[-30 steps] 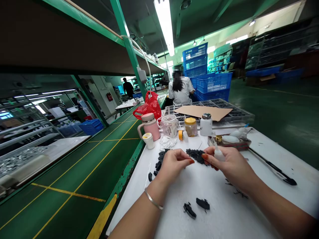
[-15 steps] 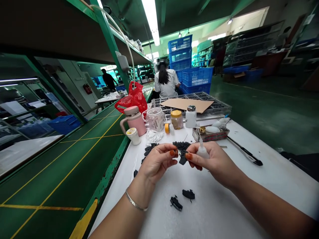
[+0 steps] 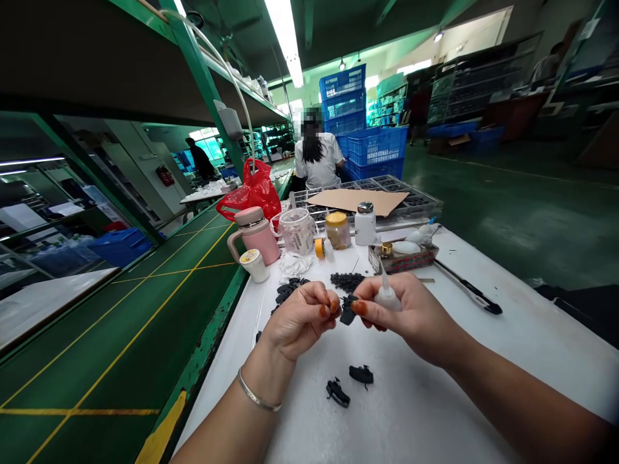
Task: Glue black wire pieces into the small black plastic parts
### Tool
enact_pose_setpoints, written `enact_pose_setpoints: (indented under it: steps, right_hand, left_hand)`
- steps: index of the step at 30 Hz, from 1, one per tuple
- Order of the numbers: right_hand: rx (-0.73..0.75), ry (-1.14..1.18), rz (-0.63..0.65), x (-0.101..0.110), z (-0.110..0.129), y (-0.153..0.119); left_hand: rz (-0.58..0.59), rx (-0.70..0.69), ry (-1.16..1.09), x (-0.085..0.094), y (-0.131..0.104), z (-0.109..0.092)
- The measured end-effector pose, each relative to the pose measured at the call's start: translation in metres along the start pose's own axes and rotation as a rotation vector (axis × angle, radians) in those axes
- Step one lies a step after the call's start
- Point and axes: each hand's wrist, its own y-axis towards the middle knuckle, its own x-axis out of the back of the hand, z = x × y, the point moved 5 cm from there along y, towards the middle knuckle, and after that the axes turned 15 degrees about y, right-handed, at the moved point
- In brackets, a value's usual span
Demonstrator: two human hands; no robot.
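Note:
Between finger and thumb, my right hand (image 3: 394, 303) grips a small black part (image 3: 347, 310), and a white dropper bottle (image 3: 387, 295) is held in the same hand, nozzle up. My left hand (image 3: 302, 316) is pinched closed at the left edge of that part; what its fingertips hold is too small to name. Behind the hands lies a heap of tiny black pieces (image 3: 347, 281), with larger black parts (image 3: 289, 290) to its left. Nearer me, two black parts (image 3: 361, 374) (image 3: 337, 392) rest on the white table (image 3: 401, 412).
A pink mug (image 3: 260, 240), white tub (image 3: 255, 265), clear bucket (image 3: 296, 232), yellow-lidded jar (image 3: 338, 231) and white bottle (image 3: 365, 225) stand behind. A tray (image 3: 403, 260) and black-handled tool (image 3: 469, 288) are right. The green belt (image 3: 120, 348) runs left. A person (image 3: 319, 161) sits ahead.
My left fingertips have closed together and come up against the black part. The part in my right hand is turned differently. The whole view has shifted slightly.

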Motion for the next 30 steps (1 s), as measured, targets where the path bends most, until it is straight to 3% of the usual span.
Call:
enact_pose_setpoints:
  steps: [9, 18, 30]
  right_hand:
    - [0.059, -0.031, 0.051, -0.005, 0.008, -0.003]
    - [0.025, 0.061, 0.127, -0.011, 0.007, -0.004]
    - [-0.211, 0.311, 0.189, -0.013, -0.005, -0.003]
  left_hand:
    - [0.054, 0.031, 0.017, -0.004, 0.0, 0.002]
    - [0.112, 0.013, 0.067, -0.008, -0.003, 0.003]
    - [0.096, 0.056, 0.217, -0.007, -0.002, 0.002]
